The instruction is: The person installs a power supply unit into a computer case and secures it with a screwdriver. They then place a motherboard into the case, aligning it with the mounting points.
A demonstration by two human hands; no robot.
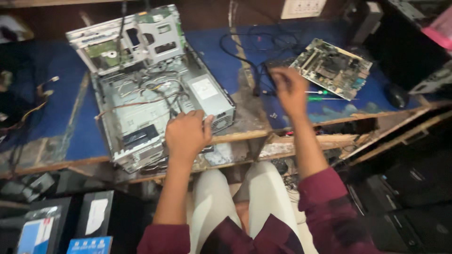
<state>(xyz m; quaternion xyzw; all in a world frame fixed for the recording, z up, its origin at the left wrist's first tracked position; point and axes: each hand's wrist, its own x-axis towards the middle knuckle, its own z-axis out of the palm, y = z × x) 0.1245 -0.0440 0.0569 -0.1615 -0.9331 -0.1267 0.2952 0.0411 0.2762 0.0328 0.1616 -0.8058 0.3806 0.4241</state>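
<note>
An open grey computer case [141, 99] lies on the blue-topped workbench [61, 117], its drive cage swung up at the back. My left hand [187, 133] rests on the case's near right edge, beside the silver power supply [210, 97]. My right hand [288, 89] hovers over the bench to the right, blurred, fingers curled near a bundle of black cables [256, 61]; whether it holds anything is unclear. A green-handled screwdriver [325, 92] lies just right of that hand. A bare green motherboard [332, 68] sits further right.
The bench's wooden front edge [292, 141] is worn and broken. Black computer cases [405, 51] stand at the right, and boxes and more dark cases [70, 221] sit on the floor at lower left. My knees are under the bench.
</note>
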